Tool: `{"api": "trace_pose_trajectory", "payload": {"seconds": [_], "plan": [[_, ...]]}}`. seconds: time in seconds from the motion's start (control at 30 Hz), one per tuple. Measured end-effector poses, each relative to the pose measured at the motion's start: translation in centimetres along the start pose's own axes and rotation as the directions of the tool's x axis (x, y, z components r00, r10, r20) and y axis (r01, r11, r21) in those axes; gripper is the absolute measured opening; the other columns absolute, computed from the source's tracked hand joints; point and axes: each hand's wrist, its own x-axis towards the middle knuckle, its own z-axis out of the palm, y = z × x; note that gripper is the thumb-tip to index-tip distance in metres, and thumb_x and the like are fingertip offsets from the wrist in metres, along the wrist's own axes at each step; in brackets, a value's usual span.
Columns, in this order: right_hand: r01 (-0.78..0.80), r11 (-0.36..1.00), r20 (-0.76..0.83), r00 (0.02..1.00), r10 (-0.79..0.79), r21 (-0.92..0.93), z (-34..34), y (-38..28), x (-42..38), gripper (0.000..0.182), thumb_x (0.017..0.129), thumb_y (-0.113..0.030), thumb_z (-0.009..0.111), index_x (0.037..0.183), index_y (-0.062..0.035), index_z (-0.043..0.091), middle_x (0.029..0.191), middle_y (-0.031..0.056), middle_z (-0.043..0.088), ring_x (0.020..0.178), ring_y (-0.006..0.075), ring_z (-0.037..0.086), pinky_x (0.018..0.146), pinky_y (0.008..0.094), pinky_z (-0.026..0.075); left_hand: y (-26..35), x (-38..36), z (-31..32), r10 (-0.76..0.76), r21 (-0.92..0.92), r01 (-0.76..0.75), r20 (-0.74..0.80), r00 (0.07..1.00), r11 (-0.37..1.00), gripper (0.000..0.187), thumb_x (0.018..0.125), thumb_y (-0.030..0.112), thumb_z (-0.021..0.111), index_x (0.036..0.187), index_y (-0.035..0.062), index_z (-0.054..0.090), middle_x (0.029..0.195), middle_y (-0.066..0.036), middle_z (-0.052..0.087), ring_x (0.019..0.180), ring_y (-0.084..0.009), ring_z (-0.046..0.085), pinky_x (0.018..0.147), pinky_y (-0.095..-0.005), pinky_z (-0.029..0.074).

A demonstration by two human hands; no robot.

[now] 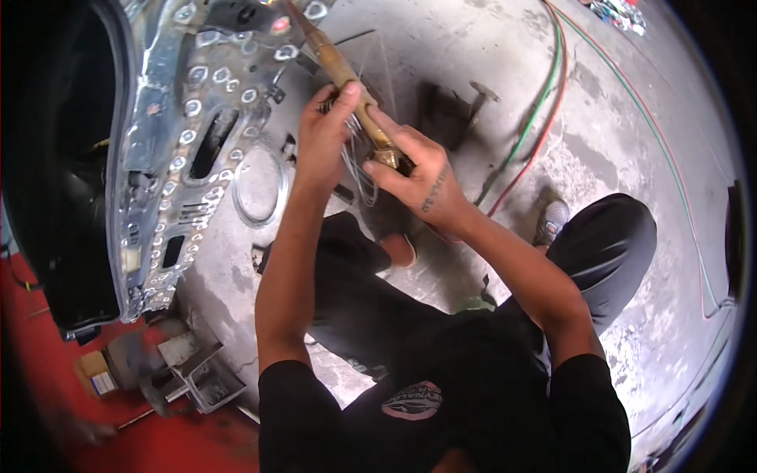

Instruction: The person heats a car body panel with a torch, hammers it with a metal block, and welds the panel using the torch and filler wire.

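Note:
My right hand [422, 169] is closed around the valve end of a brass gas torch [339, 67], which tilts up and to the left. My left hand [323, 130] is closed on a loose coil of thin wire [365, 177], its thumb lying against the torch body. The torch's tip reaches the upper part of a bare metal car body panel [185, 138], beside a glowing pinkish-red spot [280, 24]. Round weld marks dot this panel. How the left fingers grip the wire is partly hidden.
A larger wire coil [260, 185] lies on the concrete floor by the panel. Green and red hoses [544, 118] run across the floor at right. A metal stand [473, 106] is beyond my hands. At lower left are a metal box [209, 378] and a red surface [181, 441].

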Motion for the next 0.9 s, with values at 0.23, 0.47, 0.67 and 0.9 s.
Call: {"api": "trace_pose_trajectory", "payload": {"seconds": [0.23, 0.47, 0.67, 0.9], "plan": [[0.007, 0.999, -0.062, 0.998, -0.009, -0.033, -3.0, 3.5, -0.4, 0.077, 0.101, -0.03, 0.071, 0.166, -0.0079, 0.036, 0.112, 0.0158, 0.071, 0.098, 0.0238, 0.069, 0.087, 0.0375, 0.055, 0.4, -1.3, -0.1, -0.078, 0.177, 0.087, -0.057, 0.995, 0.98, 0.033, 0.1, 0.03, 0.077, 0.118, 0.0023, 0.07, 0.092, 0.0, 0.072, 0.063, 0.0001, 0.051, 0.056, -0.0194, 0.036], [-0.513, 0.72, -0.351, 0.855, 0.381, -0.468, -12.7, 31.8, -4.5, 0.067, 0.097, -0.028, 0.07, 0.149, 0.009, 0.052, 0.089, 0.0227, 0.073, 0.072, 0.0238, 0.075, 0.068, 0.038, 0.06, -1.6, -4.4, 0.5, -0.235, 0.243, 0.218, 0.044, 0.971, 0.945, 0.037, 0.102, 0.028, 0.074, 0.121, -0.0033, 0.068, 0.103, -0.004, 0.072, 0.094, -0.0094, 0.064, 0.085, -0.0259, 0.052], [-0.593, 0.312, -0.354, 0.743, 0.568, -0.743, -9.9, 42.7, -5.6, 0.081, 0.098, -0.054, 0.068, 0.153, 0.0013, 0.048, 0.143, 0.0292, 0.061, 0.129, 0.0473, 0.061, 0.109, 0.0555, 0.048, -3.9, -4.7, 0.4, -0.373, 0.379, 0.325, 0.059, 0.926, 0.866, 0.046, 0.101, 0.035, 0.075, 0.123, -0.005, 0.066, 0.104, -0.007, 0.071, 0.098, -0.0102, 0.065, 0.086, -0.0296, 0.054], [-0.779, 0.326, -0.532, 0.611, 0.586, -0.535, -8.5, 37.8, -0.6, 0.069, 0.093, -0.032, 0.072, 0.146, 0.0052, 0.049, 0.135, 0.0257, 0.067, 0.123, 0.042, 0.066, 0.104, 0.0517, 0.052, -4.3, -3.4, 0.3, -0.5, 0.331, 0.459, 0.046, 0.865, 0.824, 0.048, 0.104, 0.036, 0.071, 0.128, -0.0048, 0.064, 0.105, -0.01, 0.072, 0.098, -0.0141, 0.067, 0.086, -0.0315, 0.055]]}}
